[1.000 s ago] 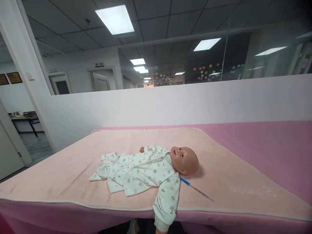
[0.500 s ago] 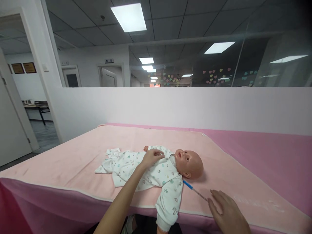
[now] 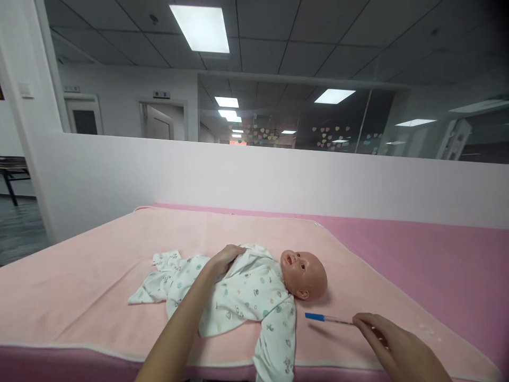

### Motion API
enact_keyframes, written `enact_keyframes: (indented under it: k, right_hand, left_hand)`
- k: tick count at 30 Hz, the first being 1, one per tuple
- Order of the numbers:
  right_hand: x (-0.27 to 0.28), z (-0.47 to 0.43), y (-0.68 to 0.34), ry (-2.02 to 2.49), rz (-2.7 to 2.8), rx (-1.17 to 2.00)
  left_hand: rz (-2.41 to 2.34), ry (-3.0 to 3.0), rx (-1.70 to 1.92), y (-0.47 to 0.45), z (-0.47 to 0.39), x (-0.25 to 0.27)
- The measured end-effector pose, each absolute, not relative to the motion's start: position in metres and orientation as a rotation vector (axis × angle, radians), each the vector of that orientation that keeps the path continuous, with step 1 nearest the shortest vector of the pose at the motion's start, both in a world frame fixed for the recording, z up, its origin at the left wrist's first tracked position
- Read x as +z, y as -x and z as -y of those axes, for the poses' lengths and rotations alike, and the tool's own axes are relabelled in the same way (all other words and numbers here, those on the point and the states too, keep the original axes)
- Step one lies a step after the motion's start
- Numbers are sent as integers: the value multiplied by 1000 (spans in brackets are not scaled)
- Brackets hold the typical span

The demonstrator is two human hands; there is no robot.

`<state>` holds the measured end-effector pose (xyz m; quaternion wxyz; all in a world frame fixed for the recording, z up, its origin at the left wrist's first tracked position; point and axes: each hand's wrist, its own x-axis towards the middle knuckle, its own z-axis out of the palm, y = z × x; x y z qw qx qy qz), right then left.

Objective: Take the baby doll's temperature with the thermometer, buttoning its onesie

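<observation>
A baby doll [image 3: 306, 278] lies on its back, head to the right, dressed in a white printed top [image 3: 254, 286] and matching trousers [image 3: 175, 276]. My left hand [image 3: 226, 258] reaches across its body and grips the far edge of the top, which looks raised and folded there. Some of those fingertips are hidden by the cloth. Off to the right, my right hand [image 3: 392, 339] pinches one end of a thin, thermometer-like stick [image 3: 338, 320]. Its blue tip [image 3: 314, 317] points left toward the doll's near shoulder, held just above the blanket.
Under the doll spreads a peach blanket [image 3: 99, 297] over a pink cover [image 3: 429, 254]. A white low wall [image 3: 278, 175] with glass above stands behind the bed. At far left is a table [image 3: 14, 170] beyond the door frame.
My right hand has taken up the stick and turned it level above the blanket. My left hand has closed on the top's edge and pulled it up. The view has shifted right and tilted.
</observation>
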<state>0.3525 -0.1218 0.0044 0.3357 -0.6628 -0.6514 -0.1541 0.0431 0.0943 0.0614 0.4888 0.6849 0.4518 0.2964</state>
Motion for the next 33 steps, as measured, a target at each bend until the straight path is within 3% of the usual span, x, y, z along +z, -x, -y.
enact_keyframes:
  k: [8, 14, 19, 24, 29, 33]
  right_hand:
    - [61, 67, -273, 1435, 1568, -289]
    - [64, -10, -224, 1556, 1608, -259]
    - [64, -63, -198, 1899, 1833, -68]
    - [61, -93, -185, 2112, 1926, -142]
    - [71, -86, -180, 2109, 1911, -271]
    - [90, -63, -184, 1958, 1774, -113]
  left_hand:
    - [-1280, -2203, 757, -40, -121, 107]
    - [-1234, -2703, 589, -59, -113, 142]
    - [-1149, -2750, 408, -59, -110, 149]
    - [-1093, -2727, 293, -51, -114, 146]
    - [-1055, -2665, 154, -36, -124, 155]
    - [-905, -2552, 57, -28, -123, 162]
